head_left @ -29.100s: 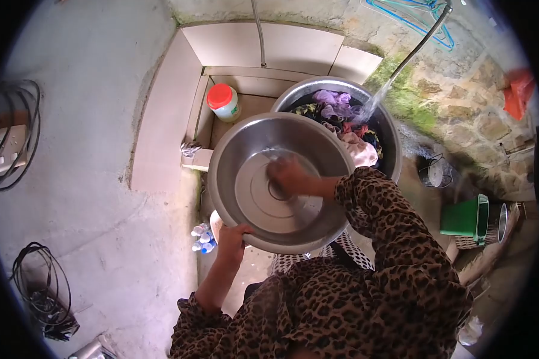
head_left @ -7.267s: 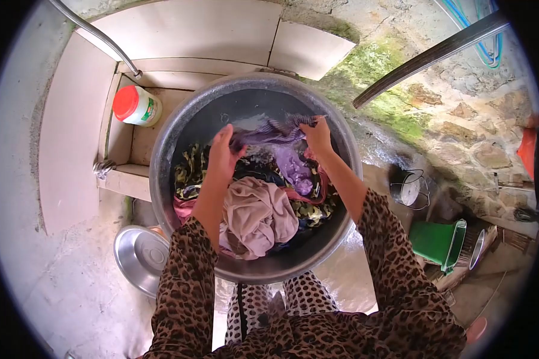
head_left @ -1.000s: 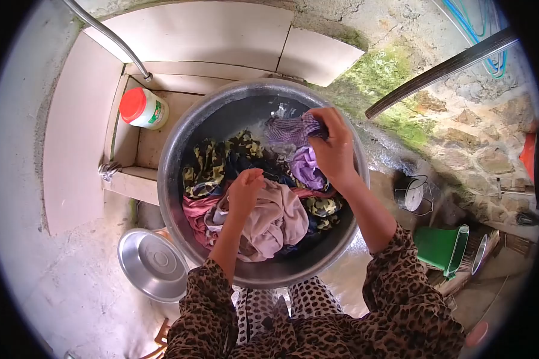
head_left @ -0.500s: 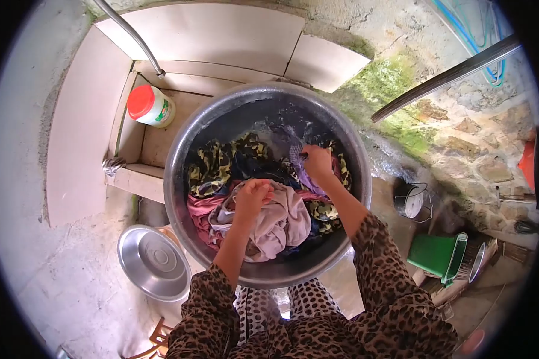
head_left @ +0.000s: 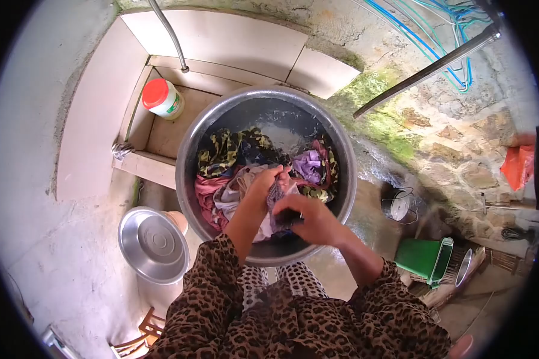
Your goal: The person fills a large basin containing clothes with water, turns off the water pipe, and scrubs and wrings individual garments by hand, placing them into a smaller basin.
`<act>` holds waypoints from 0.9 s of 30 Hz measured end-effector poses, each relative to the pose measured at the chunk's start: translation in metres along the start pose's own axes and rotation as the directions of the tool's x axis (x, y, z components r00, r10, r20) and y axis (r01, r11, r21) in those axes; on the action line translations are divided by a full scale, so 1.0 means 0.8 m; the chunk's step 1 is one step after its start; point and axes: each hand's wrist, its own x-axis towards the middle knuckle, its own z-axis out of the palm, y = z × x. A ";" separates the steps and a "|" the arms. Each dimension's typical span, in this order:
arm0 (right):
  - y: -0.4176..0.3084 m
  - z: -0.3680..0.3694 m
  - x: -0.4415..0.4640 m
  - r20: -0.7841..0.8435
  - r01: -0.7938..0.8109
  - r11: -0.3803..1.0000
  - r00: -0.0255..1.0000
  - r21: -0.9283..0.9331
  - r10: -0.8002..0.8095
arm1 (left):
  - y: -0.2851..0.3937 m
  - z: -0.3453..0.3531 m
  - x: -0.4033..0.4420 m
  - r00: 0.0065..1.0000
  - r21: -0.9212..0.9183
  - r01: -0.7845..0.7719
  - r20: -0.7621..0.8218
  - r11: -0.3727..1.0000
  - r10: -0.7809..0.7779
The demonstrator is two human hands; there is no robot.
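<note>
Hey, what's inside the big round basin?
The basin holds water, camouflage cloth, purple cloth, pinkish-red cloth, pale cloth and a checked cloth. The left hand and right hand hide some of that; whatever lies beneath the cloths, basin bottom included, can't be seen.

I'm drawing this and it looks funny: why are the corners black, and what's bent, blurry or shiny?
All in the head view: black corners ring a round image, probably a wide lens; the tiles curve; the right hand looks slightly blurred; the wet floor glints.
</note>
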 end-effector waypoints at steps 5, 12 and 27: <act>0.043 -0.049 0.035 -0.222 -0.196 0.964 0.946 0.181 0.234 | -0.059 0.163 -0.067 0.876 0.407 -0.250 -0.292 0.879 0.385; 0.109 -0.021 0.059 0.229 -0.292 0.408 0.953 0.865 0.198 | -0.060 0.257 -0.108 0.948 0.609 -0.064 -0.210 0.791 0.238; 0.029 0.037 0.051 -0.561 -0.155 0.983 0.825 -0.097 0.075 | -0.067 0.246 -0.120 0.863 0.468 -0.191 -0.339 0.863 0.375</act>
